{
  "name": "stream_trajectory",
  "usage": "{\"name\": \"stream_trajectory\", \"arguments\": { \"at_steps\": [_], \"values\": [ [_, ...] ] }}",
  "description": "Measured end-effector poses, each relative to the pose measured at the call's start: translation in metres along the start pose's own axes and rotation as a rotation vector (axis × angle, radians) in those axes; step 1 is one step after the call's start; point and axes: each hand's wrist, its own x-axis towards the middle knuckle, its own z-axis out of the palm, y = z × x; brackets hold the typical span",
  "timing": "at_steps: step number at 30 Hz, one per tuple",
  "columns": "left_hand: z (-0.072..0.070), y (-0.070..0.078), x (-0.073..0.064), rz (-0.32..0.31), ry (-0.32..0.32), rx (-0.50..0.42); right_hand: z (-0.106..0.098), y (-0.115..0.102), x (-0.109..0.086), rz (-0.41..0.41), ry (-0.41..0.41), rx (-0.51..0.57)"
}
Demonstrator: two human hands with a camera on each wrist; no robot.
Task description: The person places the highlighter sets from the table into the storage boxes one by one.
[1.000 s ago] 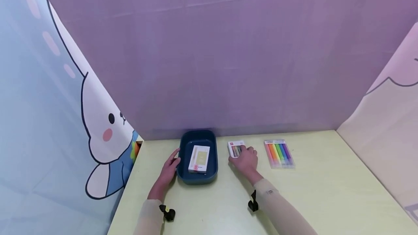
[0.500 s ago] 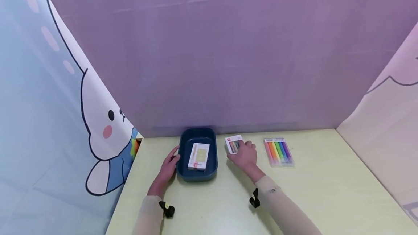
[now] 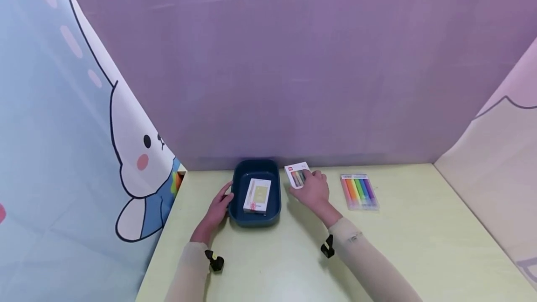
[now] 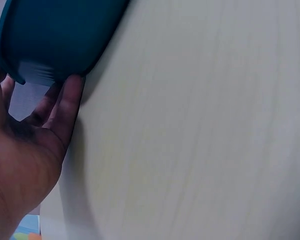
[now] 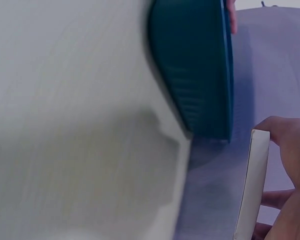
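A dark blue bin (image 3: 255, 223) stands on the table, with a white box with a yellow panel (image 3: 261, 196) lying inside it. My left hand (image 3: 216, 211) touches the bin's left wall with fairly straight fingers (image 4: 70, 100). To the right of the bin, my right hand (image 3: 312, 193) grips a small white box of coloured sticks (image 3: 295, 168), possibly crayons, shown through its window. That box is raised off the table; in the right wrist view its narrow white side (image 5: 254, 182) faces the camera, apart from the bin.
A clear flat pack of rainbow highlighters (image 3: 359, 192) lies on the table (image 3: 411, 227) to the right of my right hand. A purple cloth backdrop (image 3: 293, 69) rises at the table's back edge. Printed cloths (image 3: 58, 153) hang at both sides.
My right hand has lifted the box of coloured sticks and moved it slightly left and toward the back, tilting it. My left hand stays at the bin's wall.
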Motion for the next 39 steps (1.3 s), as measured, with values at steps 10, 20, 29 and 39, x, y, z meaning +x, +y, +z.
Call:
{"name": "stream_trajectory", "arguments": {
  "at_steps": [10, 20, 29, 39],
  "values": [
    [-0.003, 0.028, -0.007, -0.053, -0.112, -0.034, -0.013, -0.018, 0.001, -0.028, -0.031, 0.005],
    [0.001, 0.020, 0.001, -0.054, -0.056, 0.009, -0.021, -0.044, 0.005, -0.037, -0.058, -0.036],
    [0.004, 0.015, -0.001, -0.054, -0.019, 0.022, -0.015, -0.061, 0.001, -0.035, -0.086, -0.061],
    [0.002, 0.008, -0.001, -0.061, -0.018, 0.004, -0.010, -0.082, -0.003, -0.031, -0.144, -0.095]
  ]
}}
